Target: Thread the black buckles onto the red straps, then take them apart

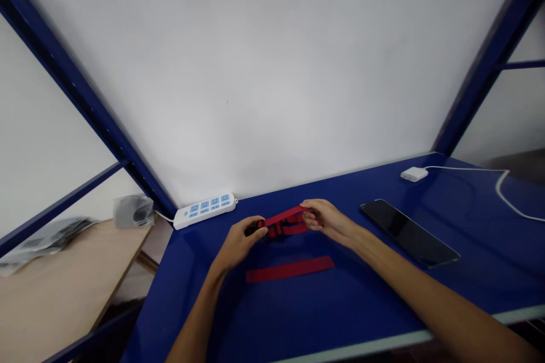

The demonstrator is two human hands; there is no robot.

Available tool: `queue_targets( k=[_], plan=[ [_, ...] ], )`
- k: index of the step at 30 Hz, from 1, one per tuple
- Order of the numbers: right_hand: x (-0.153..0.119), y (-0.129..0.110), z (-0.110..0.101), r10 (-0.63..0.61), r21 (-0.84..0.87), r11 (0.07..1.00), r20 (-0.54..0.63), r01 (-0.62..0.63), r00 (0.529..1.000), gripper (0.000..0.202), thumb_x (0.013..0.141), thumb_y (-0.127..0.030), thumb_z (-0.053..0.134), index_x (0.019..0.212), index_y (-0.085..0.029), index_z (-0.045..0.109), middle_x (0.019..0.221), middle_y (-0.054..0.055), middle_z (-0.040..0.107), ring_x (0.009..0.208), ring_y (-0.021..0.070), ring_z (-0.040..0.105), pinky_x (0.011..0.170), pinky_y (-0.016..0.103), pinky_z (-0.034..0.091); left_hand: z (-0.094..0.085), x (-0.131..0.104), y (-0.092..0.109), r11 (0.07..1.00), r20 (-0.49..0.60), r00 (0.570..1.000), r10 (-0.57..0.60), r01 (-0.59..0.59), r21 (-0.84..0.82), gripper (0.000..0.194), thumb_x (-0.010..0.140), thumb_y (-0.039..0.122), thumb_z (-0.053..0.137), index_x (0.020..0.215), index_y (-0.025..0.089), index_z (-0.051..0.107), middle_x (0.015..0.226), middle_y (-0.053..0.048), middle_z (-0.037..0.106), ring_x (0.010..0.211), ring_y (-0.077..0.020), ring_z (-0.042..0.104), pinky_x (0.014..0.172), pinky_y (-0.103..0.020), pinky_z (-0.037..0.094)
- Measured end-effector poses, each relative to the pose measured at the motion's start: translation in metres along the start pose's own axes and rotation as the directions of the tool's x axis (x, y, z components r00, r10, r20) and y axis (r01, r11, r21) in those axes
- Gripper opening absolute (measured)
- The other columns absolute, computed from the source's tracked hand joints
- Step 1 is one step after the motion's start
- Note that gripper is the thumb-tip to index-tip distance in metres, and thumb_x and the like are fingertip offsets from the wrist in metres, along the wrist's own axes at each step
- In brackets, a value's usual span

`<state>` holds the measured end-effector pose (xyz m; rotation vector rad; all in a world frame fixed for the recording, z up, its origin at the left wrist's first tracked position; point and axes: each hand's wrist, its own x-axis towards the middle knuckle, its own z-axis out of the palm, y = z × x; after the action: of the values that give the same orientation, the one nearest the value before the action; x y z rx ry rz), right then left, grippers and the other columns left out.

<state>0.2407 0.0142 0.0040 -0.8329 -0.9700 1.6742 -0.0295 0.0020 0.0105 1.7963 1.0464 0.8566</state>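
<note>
Both hands hold a red strap with black buckles [286,216] just above the blue tabletop. My left hand [239,243] pinches its left end between thumb and fingers, next to dark parts that look like plastic buckles. At the strap's right end, my right hand [327,220] is closed on the red webbing, which stretches fairly straight between the hands. More red webbing and black pieces hang below that upper edge. Nearer to me, a separate flat red strip [290,269] lies on the table, apart from both hands.
The blue table [340,312] stands against a white wall. A white power strip [205,210] lies at its back left, a black phone or tablet [409,232] right of my right hand. Behind that sits a white charger [414,174] with a cable. A wooden board [76,289] is at left.
</note>
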Motion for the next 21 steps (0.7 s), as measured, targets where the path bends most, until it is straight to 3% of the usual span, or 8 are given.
queue_targets(
  k=[3, 6, 10, 14, 18, 21],
  plan=[
    [0.001, -0.018, -0.02, -0.015, 0.061, 0.998, -0.077, 0.02, 0.997, 0.042, 0.072, -0.03, 0.073, 0.057, -0.023, 0.034, 0.052, -0.009, 0.028, 0.045, 0.0057, 0.018, 0.04, 0.024, 0.014, -0.013, 0.003, -0.016, 0.999, -0.067, 0.998, -0.009, 0.011, 0.031, 0.045, 0.085, 0.047, 0.065, 0.118, 0.015, 0.067, 0.11, -0.008, 0.07, 0.1, -0.0233, 0.064, 0.092, -0.035, 0.049],
    [-0.01, -0.044, -0.043, -0.109, 0.081, 0.989, -0.129, 0.12, 0.986, 0.046, 0.073, -0.031, 0.069, 0.055, -0.024, 0.028, 0.051, -0.009, 0.022, 0.046, 0.0067, 0.013, 0.039, 0.025, 0.016, -0.021, 0.006, -0.031, 0.995, -0.142, 0.99, -0.013, 0.026, 0.093, 0.047, 0.086, 0.044, 0.064, 0.12, 0.013, 0.065, 0.112, -0.01, 0.07, 0.102, -0.0235, 0.065, 0.094, -0.038, 0.049],
    [-0.038, -0.07, -0.049, -0.203, -0.075, 0.979, -0.21, 0.191, 0.957, 0.044, 0.077, -0.032, 0.066, 0.054, -0.023, 0.03, 0.049, -0.009, 0.024, 0.042, 0.0066, 0.017, 0.039, 0.026, 0.019, -0.016, 0.007, -0.038, 0.962, -0.083, 0.995, 0.062, -0.037, 0.272, 0.043, 0.087, 0.041, 0.062, 0.124, 0.017, 0.064, 0.114, -0.009, 0.069, 0.101, -0.0222, 0.065, 0.094, -0.038, 0.05],
    [-0.053, -0.067, -0.01, -0.166, -0.313, 0.941, -0.098, 0.128, 0.981, 0.043, 0.078, -0.037, 0.074, 0.057, -0.022, 0.04, 0.048, -0.009, 0.031, 0.04, 0.0061, 0.026, 0.04, 0.024, 0.016, -0.007, 0.005, -0.038, 0.909, 0.001, 0.994, 0.113, -0.104, 0.404, 0.046, 0.087, 0.035, 0.063, 0.13, 0.021, 0.061, 0.12, -0.008, 0.065, 0.11, -0.0225, 0.06, 0.102, -0.039, 0.045],
    [-0.041, -0.03, 0.044, 0.028, -0.599, 0.801, 0.025, -0.007, 0.999, 0.041, 0.079, -0.048, 0.072, 0.061, -0.02, 0.05, 0.046, -0.006, 0.043, 0.039, 0.007, 0.034, 0.04, 0.022, 0.022, -0.009, 0.005, -0.042, 0.896, 0.03, 0.993, 0.114, -0.115, 0.429, 0.052, 0.083, 0.027, 0.065, 0.134, 0.02, 0.057, 0.129, -0.01, 0.058, 0.121, -0.0234, 0.052, 0.11, -0.041, 0.037],
    [-0.03, -0.001, 0.069, 0.117, -0.738, 0.673, 0.171, 0.049, 0.978, 0.044, 0.083, -0.056, 0.065, 0.064, -0.018, 0.056, 0.055, -0.001, 0.054, 0.046, 0.011, 0.047, 0.045, 0.023, 0.033, -0.019, 0.006, -0.04, 0.889, -0.008, 0.992, 0.128, -0.112, 0.445, 0.044, 0.087, 0.025, 0.06, 0.13, 0.019, 0.059, 0.126, -0.01, 0.059, 0.119, -0.0228, 0.053, 0.108, -0.041, 0.039]
  ],
)
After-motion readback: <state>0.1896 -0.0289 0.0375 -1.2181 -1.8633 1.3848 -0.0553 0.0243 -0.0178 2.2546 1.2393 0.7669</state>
